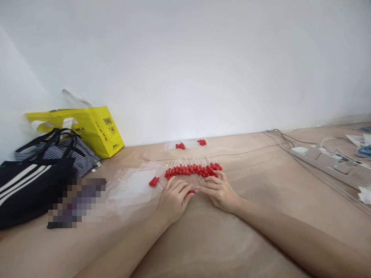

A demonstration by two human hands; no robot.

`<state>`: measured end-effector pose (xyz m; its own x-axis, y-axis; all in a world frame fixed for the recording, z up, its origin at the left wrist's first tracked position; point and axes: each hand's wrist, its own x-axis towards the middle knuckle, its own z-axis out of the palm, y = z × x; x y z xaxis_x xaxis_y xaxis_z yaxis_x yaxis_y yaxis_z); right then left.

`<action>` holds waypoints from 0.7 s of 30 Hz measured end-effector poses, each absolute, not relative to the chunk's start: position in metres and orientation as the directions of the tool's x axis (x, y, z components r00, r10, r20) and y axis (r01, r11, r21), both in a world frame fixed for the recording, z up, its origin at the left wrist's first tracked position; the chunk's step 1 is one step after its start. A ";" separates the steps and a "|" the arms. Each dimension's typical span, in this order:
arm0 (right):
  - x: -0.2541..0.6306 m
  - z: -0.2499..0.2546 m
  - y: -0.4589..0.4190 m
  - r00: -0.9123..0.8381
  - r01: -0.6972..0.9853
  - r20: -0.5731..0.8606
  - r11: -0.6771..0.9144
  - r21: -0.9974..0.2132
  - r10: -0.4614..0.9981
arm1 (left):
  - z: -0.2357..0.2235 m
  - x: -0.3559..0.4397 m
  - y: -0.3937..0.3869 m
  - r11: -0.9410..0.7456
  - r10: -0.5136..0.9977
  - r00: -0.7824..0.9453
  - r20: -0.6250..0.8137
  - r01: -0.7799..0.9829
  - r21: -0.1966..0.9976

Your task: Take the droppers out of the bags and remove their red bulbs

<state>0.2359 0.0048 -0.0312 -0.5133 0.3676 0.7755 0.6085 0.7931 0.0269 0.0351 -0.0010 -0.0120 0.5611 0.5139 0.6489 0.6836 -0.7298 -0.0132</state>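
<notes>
Between my two hands lies a thin pale stick with a red tip. The fingers of my left hand are closed at its red end. My right hand pinches the pale end. Just beyond my fingers, a row of many red-tipped sticks lies side by side, red ends toward me. Two loose red pieces rest left of the row, over clear plastic zip bags. Farther back, more red-tipped pieces lie on or in another clear bag; which, I cannot tell.
On the left stand a yellow shopping bag, a striped bag and a black bag, with a blurred-out item in front. At right lie a white power strip and grey cables. A white wall closes off the table's back.
</notes>
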 end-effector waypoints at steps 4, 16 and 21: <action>0.234 -0.031 0.004 -0.518 0.635 0.768 0.771 0.050 0.377 | -0.016 0.035 0.001 -0.755 0.504 0.584 0.636 0.656 -0.003; 0.235 -0.028 0.001 -0.514 0.604 0.764 0.797 0.000 0.389 | -0.011 0.035 -0.004 -0.776 0.428 0.630 0.648 0.624 -0.094; 0.235 -0.031 0.000 -0.517 0.600 0.755 0.800 -0.017 0.403 | -0.009 0.034 -0.007 -0.788 0.448 0.650 0.614 0.612 -0.072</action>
<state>0.2350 -0.0004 -0.0310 -0.5168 0.4031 0.7553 0.5996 0.8001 -0.0168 0.0336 -0.0071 -0.0089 0.6495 0.4482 0.6142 0.6116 -0.7879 -0.0719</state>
